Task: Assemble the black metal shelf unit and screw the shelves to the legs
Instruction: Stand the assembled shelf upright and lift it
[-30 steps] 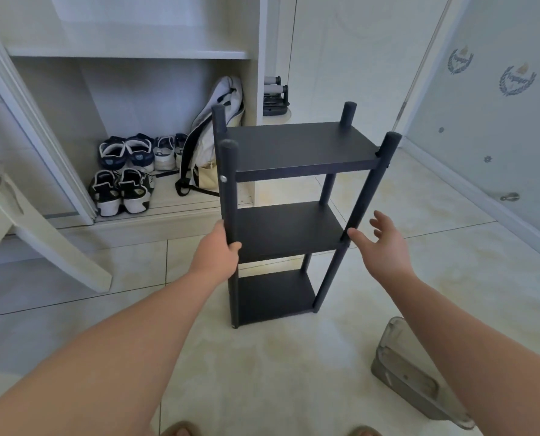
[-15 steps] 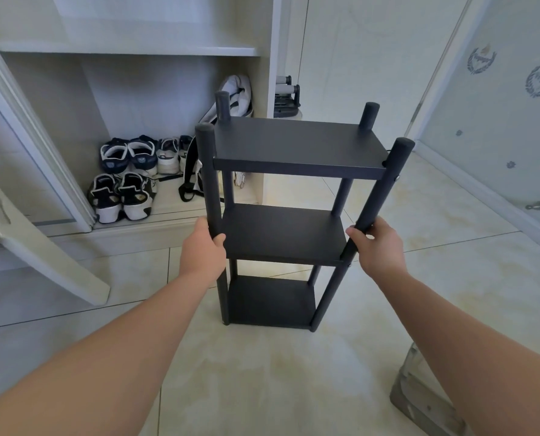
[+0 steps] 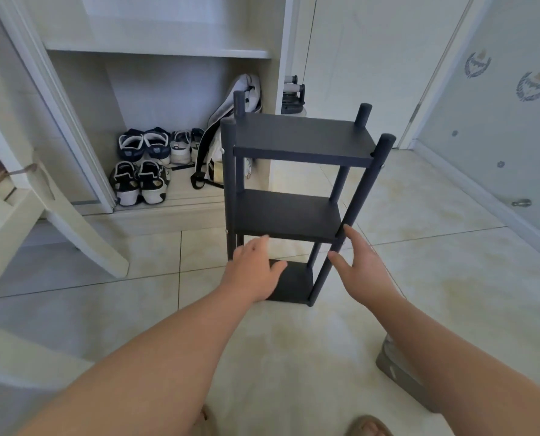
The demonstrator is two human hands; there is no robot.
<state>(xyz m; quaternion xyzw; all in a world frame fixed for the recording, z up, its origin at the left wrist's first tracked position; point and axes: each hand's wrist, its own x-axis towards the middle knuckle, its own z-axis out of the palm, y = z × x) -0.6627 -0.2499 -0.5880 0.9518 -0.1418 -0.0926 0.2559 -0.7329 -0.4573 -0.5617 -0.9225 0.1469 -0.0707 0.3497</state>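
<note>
Black metal shelf unit (image 3: 287, 212) is standing upright on the tile floor (image 3: 420, 262), apparently assembled. Left hand (image 3: 253, 273) and right hand (image 3: 361, 269) are hovering beside its front legs (image 3: 367, 184), fingers (image 3: 259, 245) spread, holding nothing. Checking the screws likely follows.

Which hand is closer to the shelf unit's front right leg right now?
Right. The right hand has its fingertips by the front right leg, about halfway up; the left hand is on the other side, low by the front left leg.
</note>
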